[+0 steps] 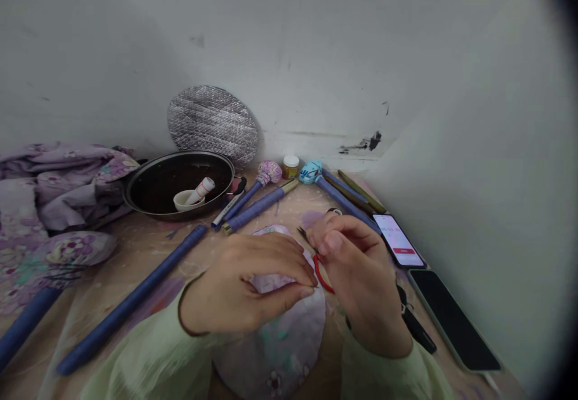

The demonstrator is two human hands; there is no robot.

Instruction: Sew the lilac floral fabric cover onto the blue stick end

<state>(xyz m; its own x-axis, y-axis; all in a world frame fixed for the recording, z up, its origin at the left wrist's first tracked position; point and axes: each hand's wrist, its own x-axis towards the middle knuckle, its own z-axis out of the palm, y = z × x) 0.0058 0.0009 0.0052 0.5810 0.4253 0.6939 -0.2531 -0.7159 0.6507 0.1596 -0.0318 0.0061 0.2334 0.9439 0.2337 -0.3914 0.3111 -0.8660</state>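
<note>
My left hand (pixel 246 282) is closed, thumb and fingertips pinched together at the right edge of a rounded piece of purple floral fabric (pixel 289 352). The fabric shows between thumb and fingers and spreads below the hand. My right hand (pixel 361 276) is held up just to the right, with thumb and fingers pressed together. Whatever it pinches is too small to make out. Behind and between the hands lie small scissors with a red handle (pixel 322 275), partly covered by the right hand.
A dark pan (pixel 180 214) holds a white cup and a roll. Blue-wrapped sticks (pixel 135 300), cloth-headed sticks (pixel 311 172), a jar (pixel 290 168) and a marker lie around. Two phones (pixel 454 318) are at right, bunched fabric (pixel 85 177) at left. A silver disc (pixel 212 123) leans against the wall.
</note>
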